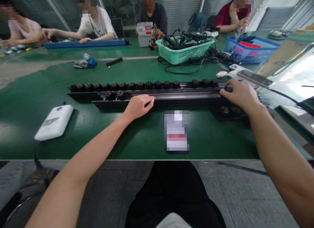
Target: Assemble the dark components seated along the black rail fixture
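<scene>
Two long black rails lie side by side across the table. The far rail (80, 96) carries a row of round black socket pieces (131, 85) with copper-coloured contacts on top, with a gap toward its right. On the near rail (186, 97), two such pieces (120, 95) sit at the left end. My left hand (139, 105) is closed over the near rail beside them. At the rail's right end, my right hand (241, 94) pinches a dark round socket piece (228, 89), partly hidden by the fingers. More socket pieces (224, 109) lie below my right wrist.
A phone (176, 131) lies in front of me, a white power bank (54, 122) to the left. Behind are a glove (85, 61), a green basket (185, 52) of cables and a blue basket (250, 52). Several people sit across the table.
</scene>
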A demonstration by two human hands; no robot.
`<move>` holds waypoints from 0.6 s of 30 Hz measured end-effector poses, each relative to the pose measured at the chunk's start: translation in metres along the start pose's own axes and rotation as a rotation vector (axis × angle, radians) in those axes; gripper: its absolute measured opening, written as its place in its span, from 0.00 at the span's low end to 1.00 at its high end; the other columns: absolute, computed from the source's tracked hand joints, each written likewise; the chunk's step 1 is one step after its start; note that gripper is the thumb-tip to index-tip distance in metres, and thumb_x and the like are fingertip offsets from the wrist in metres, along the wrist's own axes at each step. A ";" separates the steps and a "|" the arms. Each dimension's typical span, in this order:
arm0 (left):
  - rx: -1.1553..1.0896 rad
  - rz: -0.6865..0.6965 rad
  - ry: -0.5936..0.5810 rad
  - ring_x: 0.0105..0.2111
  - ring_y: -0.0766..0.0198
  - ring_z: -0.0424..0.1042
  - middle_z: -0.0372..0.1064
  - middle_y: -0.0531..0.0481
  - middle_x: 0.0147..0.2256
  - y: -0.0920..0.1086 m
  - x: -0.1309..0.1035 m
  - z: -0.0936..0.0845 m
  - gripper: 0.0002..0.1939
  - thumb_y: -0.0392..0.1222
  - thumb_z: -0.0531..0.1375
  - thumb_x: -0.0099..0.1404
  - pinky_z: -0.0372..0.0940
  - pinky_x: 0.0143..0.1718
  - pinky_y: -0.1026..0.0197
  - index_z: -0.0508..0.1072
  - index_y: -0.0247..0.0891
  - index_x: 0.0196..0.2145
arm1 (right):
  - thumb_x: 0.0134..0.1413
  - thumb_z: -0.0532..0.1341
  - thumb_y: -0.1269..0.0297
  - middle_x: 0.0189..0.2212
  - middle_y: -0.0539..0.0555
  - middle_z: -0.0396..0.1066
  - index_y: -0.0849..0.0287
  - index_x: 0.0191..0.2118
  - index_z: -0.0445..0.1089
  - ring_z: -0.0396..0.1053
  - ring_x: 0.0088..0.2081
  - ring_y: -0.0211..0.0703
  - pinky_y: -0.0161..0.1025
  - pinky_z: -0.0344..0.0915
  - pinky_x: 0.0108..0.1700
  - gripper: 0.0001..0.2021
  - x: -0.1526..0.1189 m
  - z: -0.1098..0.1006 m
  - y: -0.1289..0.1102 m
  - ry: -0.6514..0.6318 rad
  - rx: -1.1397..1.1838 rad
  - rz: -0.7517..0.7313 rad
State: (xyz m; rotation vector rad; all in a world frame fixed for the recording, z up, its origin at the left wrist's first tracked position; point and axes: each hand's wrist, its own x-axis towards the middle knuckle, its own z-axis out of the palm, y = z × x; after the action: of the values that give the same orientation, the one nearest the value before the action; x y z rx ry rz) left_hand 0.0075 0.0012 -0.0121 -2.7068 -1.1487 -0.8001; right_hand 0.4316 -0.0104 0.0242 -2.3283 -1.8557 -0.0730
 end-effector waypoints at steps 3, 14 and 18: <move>0.019 0.019 -0.004 0.45 0.54 0.79 0.81 0.42 0.45 -0.001 0.000 0.000 0.20 0.45 0.50 0.74 0.72 0.49 0.54 0.81 0.35 0.46 | 0.62 0.55 0.47 0.48 0.68 0.75 0.58 0.54 0.70 0.69 0.48 0.59 0.46 0.60 0.45 0.24 0.002 0.001 0.001 0.007 -0.014 0.001; 0.057 0.098 -0.009 0.46 0.54 0.80 0.81 0.41 0.46 -0.004 0.000 -0.004 0.19 0.43 0.51 0.74 0.73 0.49 0.52 0.80 0.34 0.48 | 0.61 0.54 0.47 0.46 0.67 0.76 0.55 0.52 0.70 0.71 0.46 0.60 0.45 0.59 0.41 0.22 0.008 0.005 0.006 0.024 -0.080 -0.027; 0.046 0.077 -0.004 0.46 0.54 0.80 0.80 0.42 0.46 -0.004 0.000 -0.003 0.20 0.43 0.51 0.74 0.73 0.49 0.52 0.80 0.34 0.49 | 0.61 0.54 0.46 0.47 0.66 0.76 0.54 0.52 0.70 0.71 0.47 0.61 0.46 0.60 0.41 0.22 0.006 0.005 0.005 0.023 -0.076 -0.011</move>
State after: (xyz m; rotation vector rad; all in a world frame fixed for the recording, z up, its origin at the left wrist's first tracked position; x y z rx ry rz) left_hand 0.0034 0.0029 -0.0096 -2.6982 -1.0435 -0.7487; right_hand 0.4376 -0.0045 0.0195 -2.3557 -1.8870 -0.1740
